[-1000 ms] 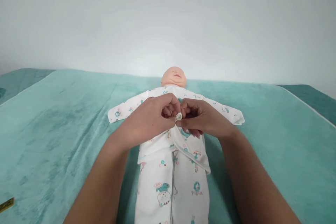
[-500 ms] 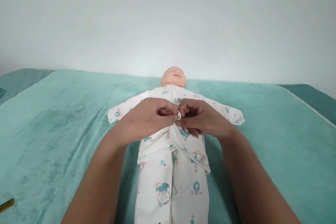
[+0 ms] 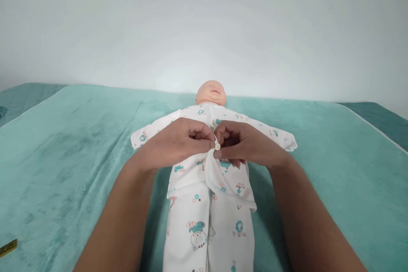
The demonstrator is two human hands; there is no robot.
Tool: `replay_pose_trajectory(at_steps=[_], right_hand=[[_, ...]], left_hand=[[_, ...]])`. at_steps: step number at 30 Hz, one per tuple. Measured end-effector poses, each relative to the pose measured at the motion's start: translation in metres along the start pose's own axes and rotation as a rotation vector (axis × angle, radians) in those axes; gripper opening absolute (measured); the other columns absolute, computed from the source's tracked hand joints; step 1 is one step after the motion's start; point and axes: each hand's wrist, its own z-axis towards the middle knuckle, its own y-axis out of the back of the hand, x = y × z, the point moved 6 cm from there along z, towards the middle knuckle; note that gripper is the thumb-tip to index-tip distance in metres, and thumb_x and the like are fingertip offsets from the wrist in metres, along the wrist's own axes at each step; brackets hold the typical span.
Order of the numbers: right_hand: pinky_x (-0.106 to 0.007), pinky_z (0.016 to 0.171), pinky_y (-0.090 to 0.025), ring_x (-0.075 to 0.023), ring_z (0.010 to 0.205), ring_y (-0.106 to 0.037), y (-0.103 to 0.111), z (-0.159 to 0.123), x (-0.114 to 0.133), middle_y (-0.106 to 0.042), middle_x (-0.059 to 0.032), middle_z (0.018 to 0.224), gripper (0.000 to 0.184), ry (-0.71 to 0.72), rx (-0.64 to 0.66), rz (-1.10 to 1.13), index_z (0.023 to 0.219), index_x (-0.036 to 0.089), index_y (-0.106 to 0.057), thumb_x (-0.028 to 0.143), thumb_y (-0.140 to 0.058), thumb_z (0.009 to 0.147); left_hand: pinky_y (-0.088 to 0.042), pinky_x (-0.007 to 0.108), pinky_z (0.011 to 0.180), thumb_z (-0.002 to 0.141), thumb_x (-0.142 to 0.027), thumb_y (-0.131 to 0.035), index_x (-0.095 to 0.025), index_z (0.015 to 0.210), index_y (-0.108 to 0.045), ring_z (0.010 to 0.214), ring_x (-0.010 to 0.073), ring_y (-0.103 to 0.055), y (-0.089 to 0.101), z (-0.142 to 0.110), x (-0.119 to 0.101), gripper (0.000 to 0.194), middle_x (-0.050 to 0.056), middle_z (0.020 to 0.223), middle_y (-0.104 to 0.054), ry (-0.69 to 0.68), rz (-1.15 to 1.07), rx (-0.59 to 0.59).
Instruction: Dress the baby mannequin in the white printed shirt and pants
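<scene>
A baby doll (image 3: 211, 92) lies on its back, its head away from me. It wears a white printed shirt (image 3: 188, 178) and matching trousers (image 3: 186, 231). Over the doll's belly, my left hand (image 3: 186, 138) pinches the edge of the shirt front between thumb and fingers. My right hand (image 3: 244, 140) is closed on the facing edge, its thumb close below a small pale button (image 3: 217, 146). The button shows between the two hands' fingertips. Below them the shirt's lower flap hangs apart in a curve. The fingers hide part of the edges they grip.
A teal blanket (image 3: 79, 157) with pale border lines lies under the doll. Behind it rises a white wall (image 3: 204, 25). A small yellow and black strip (image 3: 8, 247) lies at the lower left.
The button has turned to face me and shows more clearly between my fingertips. The shirt's lower flap has shifted slightly. Both hands stay almost where they were.
</scene>
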Motion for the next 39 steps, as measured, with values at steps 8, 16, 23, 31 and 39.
replay_pose_trajectory(at_steps=[8, 16, 23, 31, 39], right_hand=[[-0.018, 0.041, -0.039, -0.0072, 0.048, -0.053, 0.003, -0.001, -0.001, -0.059, 0.0056, 0.063, 0.028, 0.035, 0.010, 0.027, 0.086, 0.019, -0.056, 0.033, -0.077, 0.074], [-0.022, 0.047, -0.034, -0.0078, 0.049, -0.046, -0.008, -0.014, 0.007, -0.057, 0.0038, 0.062, 0.030, 0.148, -0.223, -0.178, 0.075, 0.019, -0.054, 0.046, -0.065, 0.083], [-0.029, 0.062, -0.039, -0.0145, 0.065, -0.047, -0.068, -0.089, -0.034, -0.051, 0.0006, 0.076, 0.013, 0.240, -0.604, -0.590, 0.085, 0.023, -0.055, 0.036, -0.059, 0.087], [-0.045, 0.095, -0.045, -0.0273, 0.109, -0.053, -0.077, -0.127, -0.057, -0.055, -0.0122, 0.114, 0.026, 0.369, -0.953, -0.643, 0.111, 0.023, -0.055, 0.029, -0.052, 0.086], [-0.037, 0.073, -0.046, -0.0215, 0.076, -0.053, -0.079, -0.128, -0.059, -0.054, -0.0032, 0.079, 0.004, 0.280, -0.904, -0.653, 0.075, 0.024, -0.048, 0.020, -0.047, 0.077]], left_hand=[[-0.023, 0.025, 0.047, 0.078, -0.031, -0.053, -0.020, 0.063, -0.054, 0.054, 0.0102, -0.032, 0.003, -0.007, 0.002, 0.018, -0.003, 0.061, -0.038, 0.034, 0.134, 0.089], [-0.032, 0.025, 0.054, 0.082, -0.029, -0.049, -0.020, 0.068, -0.054, 0.059, 0.0117, -0.041, -0.015, -0.044, 0.013, 0.017, -0.003, 0.064, -0.048, -0.041, 0.162, -0.239], [-0.047, 0.029, 0.078, 0.087, -0.027, -0.052, -0.024, 0.108, -0.060, 0.093, 0.0180, -0.058, -0.066, -0.137, 0.093, 0.022, 0.005, 0.105, -0.060, -0.106, -0.079, -0.745], [-0.048, 0.035, 0.084, 0.089, -0.029, -0.048, -0.021, 0.096, -0.061, 0.098, 0.0213, -0.059, -0.061, -0.125, 0.103, 0.017, 0.006, 0.101, -0.064, -0.061, 0.073, -0.845], [-0.048, 0.036, 0.078, 0.085, -0.029, -0.050, -0.021, 0.081, -0.054, 0.087, 0.0215, -0.060, -0.065, -0.140, 0.109, 0.010, 0.005, 0.087, -0.064, 0.041, 0.105, -0.890]])
